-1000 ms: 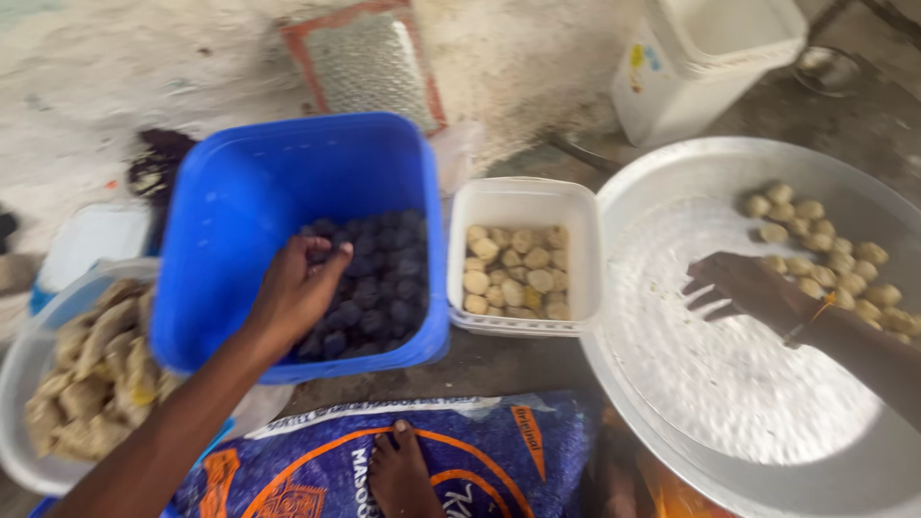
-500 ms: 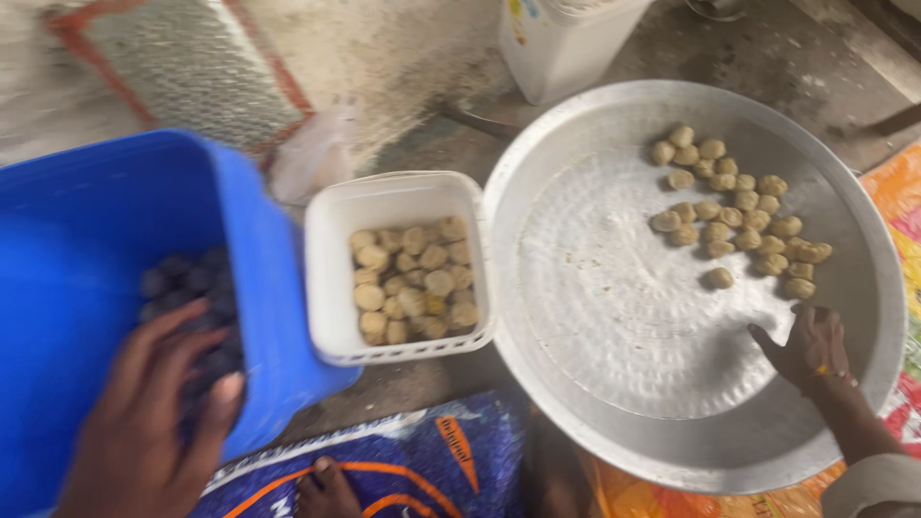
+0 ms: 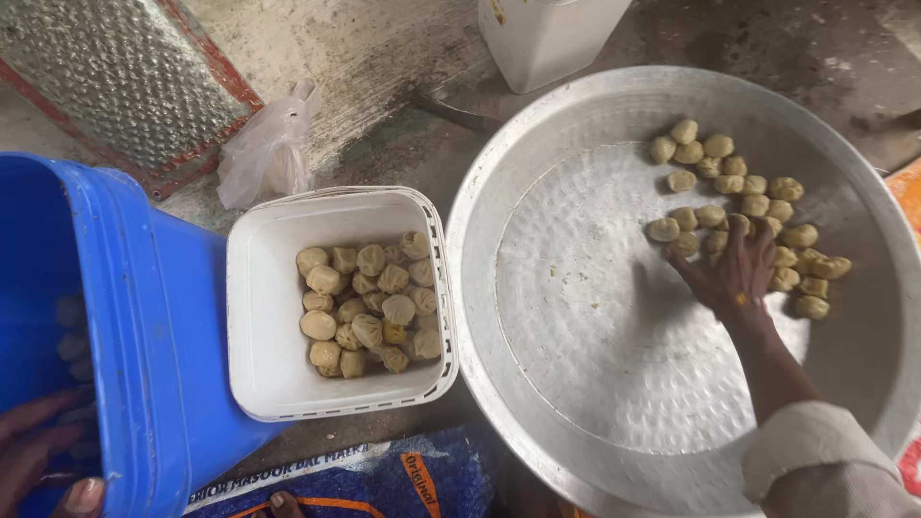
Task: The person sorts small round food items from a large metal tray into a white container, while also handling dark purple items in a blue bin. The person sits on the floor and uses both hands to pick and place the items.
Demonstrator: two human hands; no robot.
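Observation:
My right hand (image 3: 734,273) reaches palm-down into a wide hammered metal tray (image 3: 595,364). Its fingertips rest on a heap of pale round dumplings (image 3: 748,182) at the tray's far right, and whether they pinch one is hidden. Left of the tray stands a square white container (image 3: 259,317) half full of the same dumplings (image 3: 369,307). At the bottom left, my left hand (image 3: 43,451) grips the wall of a blue plastic tub (image 3: 153,317), fingers inside and thumb at the rim. Dark round pieces show dimly inside the tub.
A white plastic jug (image 3: 547,38) stands beyond the tray. A crumpled clear bag (image 3: 269,153) and a red-framed embossed metal sheet (image 3: 115,77) lie at the back left. A blue printed sack (image 3: 384,480) lies in front, with toes (image 3: 278,501) on it.
My right hand has moved from the tray's near right rim up onto the dumpling heap. The view has come closer and swung right. My left hand stays at the blue tub.

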